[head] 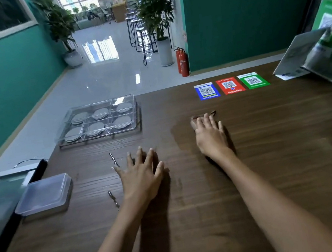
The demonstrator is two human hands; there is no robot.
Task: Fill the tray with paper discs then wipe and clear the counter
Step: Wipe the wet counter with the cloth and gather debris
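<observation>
Both my forearms reach out over the dark brown wood-grain counter (198, 219). My left hand (141, 175) lies flat at about 12 o'clock, fingers straight and spread, holding nothing. Two small metal drill-bit-like rods sit just beside it: one (113, 198) at its 9 o'clock near the wrist, the other (113, 159) at its 11 o'clock near the little finger; contact with either cannot be told.

At 9 o'clock, near the counter's left edge, rests a flat translucent plastic lid-like box (45, 195).

My right hand (210, 136) is farther out at 1 o'clock, fingers extended and relaxed, gripping nothing, over a darker damp-looking patch (181, 136). A small brown scrap (213, 113) lies just beyond its fingertips.

Farther, at 11 o'clock, stands the clear six-compartment plastic tray (133, 109), a grey paper disc (122, 122) in every compartment.

At 1 o'clock, far edge: blue, red and green QR-code stickers (230, 85).
</observation>
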